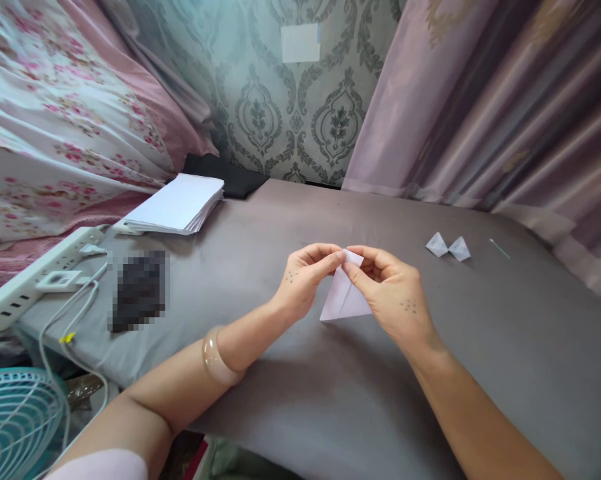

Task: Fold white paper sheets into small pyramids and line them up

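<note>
Between my two hands is a folded piece of white paper, broad at its lower edge and narrow at the top, with a crease down its middle. My left hand pinches its upper left side between thumb and fingers. From the other side, my right hand grips the top, its thumb pressed on the front of the paper. Part of the sheet's right side is hidden behind my right hand. Off to the right on the grey cloth lies a folded paper bow shape made of two pointed halves.
A stack of white paper lies at the back left, near a black folded cloth. On the left are a power strip with cables, a blurred-out dark object and a fan. A thin stick lies far right.
</note>
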`<state>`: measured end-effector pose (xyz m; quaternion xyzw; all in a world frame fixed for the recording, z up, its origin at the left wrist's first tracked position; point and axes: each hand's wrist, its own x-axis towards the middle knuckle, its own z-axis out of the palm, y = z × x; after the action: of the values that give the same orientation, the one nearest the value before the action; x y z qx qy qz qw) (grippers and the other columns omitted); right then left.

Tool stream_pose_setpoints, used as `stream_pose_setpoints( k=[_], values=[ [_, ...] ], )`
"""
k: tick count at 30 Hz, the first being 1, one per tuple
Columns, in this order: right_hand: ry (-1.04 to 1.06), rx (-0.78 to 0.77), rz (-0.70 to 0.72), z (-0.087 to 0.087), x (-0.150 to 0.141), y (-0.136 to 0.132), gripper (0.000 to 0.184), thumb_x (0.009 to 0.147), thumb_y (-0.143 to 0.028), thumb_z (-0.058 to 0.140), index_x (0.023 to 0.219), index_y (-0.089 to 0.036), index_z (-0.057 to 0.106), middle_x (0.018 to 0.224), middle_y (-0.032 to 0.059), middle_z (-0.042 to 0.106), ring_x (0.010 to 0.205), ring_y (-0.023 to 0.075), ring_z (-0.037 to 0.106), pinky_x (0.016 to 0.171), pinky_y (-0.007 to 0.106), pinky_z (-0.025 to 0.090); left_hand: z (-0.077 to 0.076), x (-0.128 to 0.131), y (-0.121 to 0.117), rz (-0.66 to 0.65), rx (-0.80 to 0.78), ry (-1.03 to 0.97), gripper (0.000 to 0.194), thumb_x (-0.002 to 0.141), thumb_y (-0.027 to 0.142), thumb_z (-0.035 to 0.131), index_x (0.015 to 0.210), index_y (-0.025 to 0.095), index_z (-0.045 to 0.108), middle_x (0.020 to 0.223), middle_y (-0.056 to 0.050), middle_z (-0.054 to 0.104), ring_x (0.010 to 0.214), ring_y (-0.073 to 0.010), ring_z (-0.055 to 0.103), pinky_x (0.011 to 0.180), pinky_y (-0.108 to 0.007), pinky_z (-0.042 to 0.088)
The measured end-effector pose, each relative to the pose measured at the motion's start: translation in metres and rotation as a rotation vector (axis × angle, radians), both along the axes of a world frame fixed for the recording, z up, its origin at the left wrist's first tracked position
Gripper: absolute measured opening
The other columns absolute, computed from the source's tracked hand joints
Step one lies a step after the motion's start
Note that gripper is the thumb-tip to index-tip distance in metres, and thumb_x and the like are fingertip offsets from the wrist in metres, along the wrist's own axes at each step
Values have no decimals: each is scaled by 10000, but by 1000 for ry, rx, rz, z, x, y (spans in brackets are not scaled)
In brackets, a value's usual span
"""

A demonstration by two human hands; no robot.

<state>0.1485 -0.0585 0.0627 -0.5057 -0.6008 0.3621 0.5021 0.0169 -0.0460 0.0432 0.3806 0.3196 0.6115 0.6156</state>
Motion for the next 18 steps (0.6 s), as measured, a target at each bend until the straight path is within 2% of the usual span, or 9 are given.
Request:
stream_pose_setpoints(
  k=[7,13,18],
  values=[
    [-77,52,-12,-1,1,0,282,778,-377,682,1005,-214,718,826,35,687,701,152,601,680,318,501,2,-2,1,-15,-31,-9,153,676,269,780,702,146,693,688,-7,636,638,-86,538,650,-240,423],
    [-93,60,-20,0,1,0,253,778,-367,681,968,-208,731,717,0,610,643,130,558,662,301,492,-1,-3,3,-42,-17,-4,171,678,288,782,711,141,701,649,5,618,584,-67,499,625,-233,410],
    [-73,68,-16,-3,-2,0,232,781,-348,680,956,-204,731,709,-11,594,637,119,549,639,279,481,-1,-3,3,-21,-38,37,169,693,274,763,693,133,670,663,8,610,603,-61,498,619,-217,384]
  ],
)
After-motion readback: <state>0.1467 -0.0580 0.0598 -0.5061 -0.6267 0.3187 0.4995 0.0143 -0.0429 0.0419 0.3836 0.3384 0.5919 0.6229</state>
